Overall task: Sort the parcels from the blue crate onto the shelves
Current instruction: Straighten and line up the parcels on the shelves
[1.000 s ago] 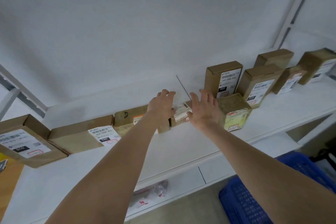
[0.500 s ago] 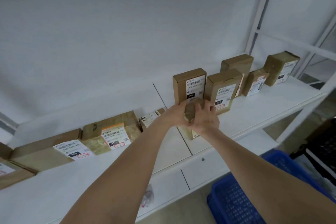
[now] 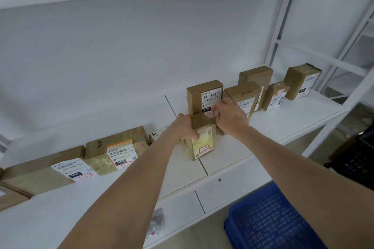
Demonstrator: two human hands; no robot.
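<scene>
1. The white shelf (image 3: pixel 283 127) carries the whole row of parcels. The step in hand looks like seating one more parcel in that row.
2. One blue crate (image 3: pixel 269 224) sits low at the right, below the shelf. Its inside is out of sight, so I cannot tell how many parcels remain in it.
3. I count ten parcels on the shelf: four lying at the left (the outermost cut by the frame edge), five upright at the right, and the held one between the groups.
4. The held parcel (image 3: pixel 202 143) stands near the front edge of the shelf, label outward, just in front of the tall box marked 060 (image 3: pixel 204 97).
5. Two hands hold it. The left hand (image 3: pixel 185 127) grips its left side with the thumb curled onto the front face, and the right hand (image 3: pixel 230 117) has its fingers clamped over the top right corner.
6. To do this well, slide the parcel back squarely and keep it low and flat — a tilt could tip the 060 box behind it. Leave the label readable, and let go only once the base sits fully on the shelf
</scene>
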